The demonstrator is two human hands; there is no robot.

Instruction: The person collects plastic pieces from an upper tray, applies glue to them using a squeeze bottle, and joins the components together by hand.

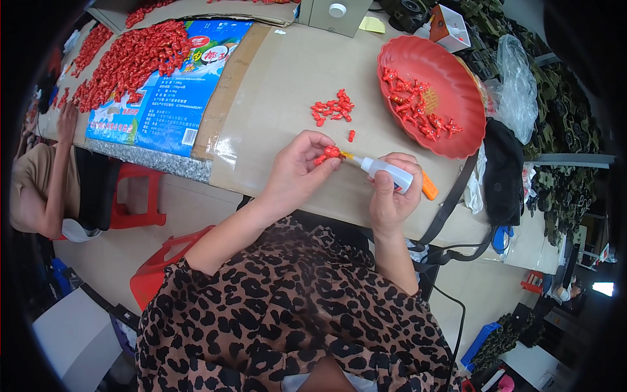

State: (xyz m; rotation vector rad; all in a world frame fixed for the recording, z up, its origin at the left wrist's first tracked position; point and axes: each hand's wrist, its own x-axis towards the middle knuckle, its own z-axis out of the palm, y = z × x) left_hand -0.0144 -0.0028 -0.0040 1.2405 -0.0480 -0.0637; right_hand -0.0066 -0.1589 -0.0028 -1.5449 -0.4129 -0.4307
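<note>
Between the thumb and fingers of my left hand (297, 166) is a small glossy red figurine (328, 154). My right hand (396, 199) grips a white squeeze bottle (390, 174) that looks like a glue bottle. Its thin yellowish nozzle (351, 156) points left and meets the figurine or ends right beside it; I cannot tell which. Just beyond my hands lies one small red piece (352, 136) by itself. A loose group of red pieces (332, 108) sits farther back on the table.
A red scalloped bowl (450, 72) with several red figurines stands at the right. Far left, a heap of red pieces (140, 59) covers part of a blue printed cardboard sheet (163, 124). An orange object (429, 186) and a black strap (450, 199) lie right. Another person's arm (59, 170) reaches in at left.
</note>
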